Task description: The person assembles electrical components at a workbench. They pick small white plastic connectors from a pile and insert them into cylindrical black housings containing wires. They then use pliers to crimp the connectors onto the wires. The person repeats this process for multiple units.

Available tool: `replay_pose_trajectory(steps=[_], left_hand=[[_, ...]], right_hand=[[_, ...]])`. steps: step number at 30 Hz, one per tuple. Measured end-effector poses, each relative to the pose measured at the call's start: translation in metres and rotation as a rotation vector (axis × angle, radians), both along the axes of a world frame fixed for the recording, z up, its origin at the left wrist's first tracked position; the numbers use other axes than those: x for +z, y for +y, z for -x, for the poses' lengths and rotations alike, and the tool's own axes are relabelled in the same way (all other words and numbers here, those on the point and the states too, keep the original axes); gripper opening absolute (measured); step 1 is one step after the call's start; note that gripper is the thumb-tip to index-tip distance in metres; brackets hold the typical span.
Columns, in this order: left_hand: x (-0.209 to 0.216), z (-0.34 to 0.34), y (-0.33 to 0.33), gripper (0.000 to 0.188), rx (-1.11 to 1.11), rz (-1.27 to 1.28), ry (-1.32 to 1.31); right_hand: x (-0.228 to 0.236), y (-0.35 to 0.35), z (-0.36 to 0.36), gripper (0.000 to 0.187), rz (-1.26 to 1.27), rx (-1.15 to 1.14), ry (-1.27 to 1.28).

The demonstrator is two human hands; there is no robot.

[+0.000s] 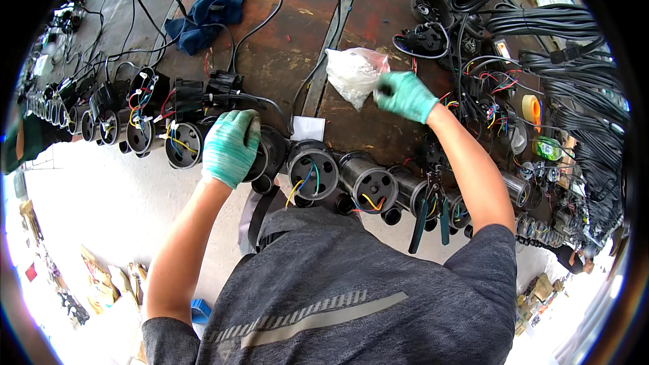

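Observation:
My left hand (232,147), in a green-and-white knit glove, is closed over the edge of a black cylindrical housing (272,152) at the bench's near edge. My right hand (404,96), gloved alike and slightly blurred, is at the right side of a clear plastic bag (354,73) of small white pieces. Its fingers are curled, and what they hold, if anything, is hidden. Between the hands stand black cylindrical housings with coloured wires, one with blue, green and yellow leads (313,172) and another with yellow and red leads (369,186).
Dark-handled pliers (431,209) hang at the near edge on the right. A white paper (309,128) lies behind the housings. A blue cloth (208,17) is at the far left. Coiled black cables (547,20), yellow tape (532,109) and loose wired parts crowd the right.

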State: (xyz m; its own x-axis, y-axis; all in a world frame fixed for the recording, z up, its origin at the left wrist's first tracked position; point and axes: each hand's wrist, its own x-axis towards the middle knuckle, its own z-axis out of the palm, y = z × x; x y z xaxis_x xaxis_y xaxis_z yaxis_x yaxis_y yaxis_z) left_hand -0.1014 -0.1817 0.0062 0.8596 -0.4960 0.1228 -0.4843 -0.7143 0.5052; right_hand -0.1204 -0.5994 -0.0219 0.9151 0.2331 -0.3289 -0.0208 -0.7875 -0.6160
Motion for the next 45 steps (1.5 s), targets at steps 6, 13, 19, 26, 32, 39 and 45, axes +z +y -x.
replay_pose_trajectory(steps=[6,13,19,26,32,39,45], left_hand=[[0.003,0.002,0.003,0.018,0.045,0.067,0.015],[-0.007,0.003,0.012,0.02,0.138,0.207,0.063],[-0.012,-0.006,0.017,0.024,0.2,0.452,0.21],[0.012,-0.111,-0.006,0.036,-0.29,0.008,0.342],[-0.012,-0.138,-0.054,0.05,-0.808,-0.906,0.389],[0.054,-0.178,-0.026,0.031,-0.651,-0.449,0.28],[0.114,-0.196,0.002,0.025,-0.588,0.094,-0.276]], right_hand=[[-0.015,0.005,-0.028,0.026,0.057,0.021,-0.351],[0.014,0.052,-0.02,0.033,0.221,0.057,-0.1],[0.013,0.032,-0.011,0.02,0.499,0.069,-0.124],[0.044,0.006,0.057,0.032,0.572,-0.021,-0.048],[0.145,0.105,0.103,0.037,0.294,-0.257,-0.219],[0.158,0.211,0.179,0.028,-0.24,-0.784,-0.263],[0.121,0.283,0.165,0.021,-0.527,-1.004,-0.288]])
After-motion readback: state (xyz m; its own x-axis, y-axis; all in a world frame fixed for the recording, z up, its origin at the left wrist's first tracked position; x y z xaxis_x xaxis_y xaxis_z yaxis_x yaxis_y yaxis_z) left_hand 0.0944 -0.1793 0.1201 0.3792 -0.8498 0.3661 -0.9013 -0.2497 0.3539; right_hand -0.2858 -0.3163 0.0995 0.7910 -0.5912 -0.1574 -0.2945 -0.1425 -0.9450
